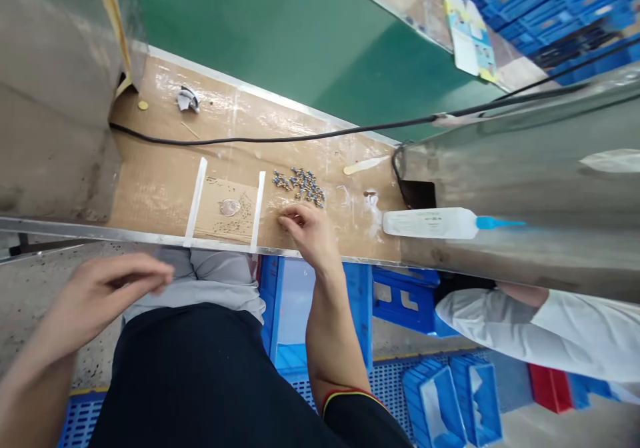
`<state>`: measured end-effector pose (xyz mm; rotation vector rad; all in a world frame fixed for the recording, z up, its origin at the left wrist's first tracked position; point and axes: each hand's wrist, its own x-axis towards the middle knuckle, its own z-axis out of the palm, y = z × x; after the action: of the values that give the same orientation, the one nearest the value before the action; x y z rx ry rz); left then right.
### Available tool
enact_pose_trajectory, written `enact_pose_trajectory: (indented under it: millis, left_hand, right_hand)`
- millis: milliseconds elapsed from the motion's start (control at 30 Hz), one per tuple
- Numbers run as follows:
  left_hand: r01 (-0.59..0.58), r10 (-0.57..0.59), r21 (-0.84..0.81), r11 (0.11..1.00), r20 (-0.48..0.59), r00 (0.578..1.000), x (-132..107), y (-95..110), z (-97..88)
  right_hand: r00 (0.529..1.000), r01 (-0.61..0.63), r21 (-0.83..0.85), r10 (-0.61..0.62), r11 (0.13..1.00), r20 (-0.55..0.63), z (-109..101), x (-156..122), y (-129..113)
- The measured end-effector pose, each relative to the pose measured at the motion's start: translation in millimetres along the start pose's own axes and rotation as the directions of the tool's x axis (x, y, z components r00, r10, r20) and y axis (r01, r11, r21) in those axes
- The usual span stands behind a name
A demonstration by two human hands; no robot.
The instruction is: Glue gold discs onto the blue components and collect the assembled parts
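Note:
My right hand (314, 233) rests low over the brown-covered bench, thumb and fingertips brought together in a pinch. Whatever lies between those fingertips is too small to make out. Just beyond it is a loose heap of small brass-coloured metal parts with blue ends (306, 185). My left hand (117, 285) hangs in front of the bench edge, somewhat blurred, its thumb and fingers closed together; I cannot see anything identifiable in it. Between the hands, a cardboard sheet (213, 215) held by two white tape strips carries many tiny dark bits and a round clear piece (230, 207).
A white bottle with a blue nozzle (430, 223) lies at the right by a metal wall. A black cable (280, 139) crosses the bench before a green belt (300, 48). Blue crates (435, 401) stand below; a person's white sleeve (575, 331) is at right.

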<state>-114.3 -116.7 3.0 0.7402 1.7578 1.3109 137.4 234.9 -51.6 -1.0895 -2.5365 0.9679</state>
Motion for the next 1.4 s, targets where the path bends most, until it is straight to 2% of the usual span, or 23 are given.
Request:
enact_pose_trajectory:
  millis: [33,67,133,233,367,467,567,667,733,933,1133,1400]
  left_hand:
    - [0.056,-0.055,-0.05,0.997,0.023,0.998,8.8,-8.9,13.7]
    - [0.113,-0.115,-0.163,0.98,-0.001,0.993,18.2,-16.7,27.3]
    - [0.15,-0.163,-0.302,0.941,-0.02,0.986,34.3,-27.9,49.5]
    - [0.157,-0.175,-0.335,0.929,-0.023,0.984,44.2,-32.4,64.1]
    - [0.123,-0.143,-0.272,0.954,-0.055,0.988,42.9,-27.6,63.3]
    - [0.081,-0.109,-0.256,0.963,-0.094,0.99,45.5,-26.5,62.4]
    - [0.085,-0.113,-0.217,0.972,-0.118,0.987,51.7,-28.9,62.2]
    - [0.13,-0.154,-0.228,0.965,-0.092,0.984,58.0,-32.6,61.3]
    - [0.148,-0.17,-0.243,0.959,-0.074,0.983,61.3,-34.6,61.4]
    - [0.072,-0.095,-0.266,0.961,-0.075,0.993,67.3,-36.0,69.0]
    - [0.031,-0.065,-0.298,0.954,-0.103,0.993,68.3,-39.1,74.3]
    - [0.035,-0.083,-0.385,0.922,-0.11,0.99,66.2,-37.8,76.5]
  right_hand:
    - [0.999,0.025,0.038,-0.024,0.999,-0.045,1.6,-2.8,0.3]
    - [0.995,0.051,0.065,-0.045,0.997,-0.094,3.6,-5.8,0.5]
    - [0.978,0.104,0.065,-0.091,0.992,-0.186,8.7,-11.9,0.6]
    - [0.95,0.182,-0.006,-0.177,0.983,-0.257,17.1,-19.4,1.1]
    - [0.937,0.203,-0.096,-0.222,0.975,-0.272,25.6,-23.4,2.6]
    - [0.928,0.2,-0.099,-0.221,0.975,-0.3,29.5,-23.2,1.5]
    - [0.927,0.193,-0.027,-0.191,0.981,-0.322,33.2,-23.0,-4.7]
    - [0.924,0.193,0.134,-0.134,0.972,-0.359,38.0,-22.8,-18.5]
    - [0.916,0.23,0.195,-0.144,0.954,-0.374,41.9,-21.4,-31.2]
    - [0.841,0.409,0.092,-0.336,0.908,-0.425,53.1,-9.2,-59.7]
    - [0.88,0.375,0.021,-0.349,0.927,-0.322,60.5,-3.8,-59.1]
    - [0.865,0.395,-0.045,-0.388,0.918,-0.319,61.6,-3.5,-59.0]
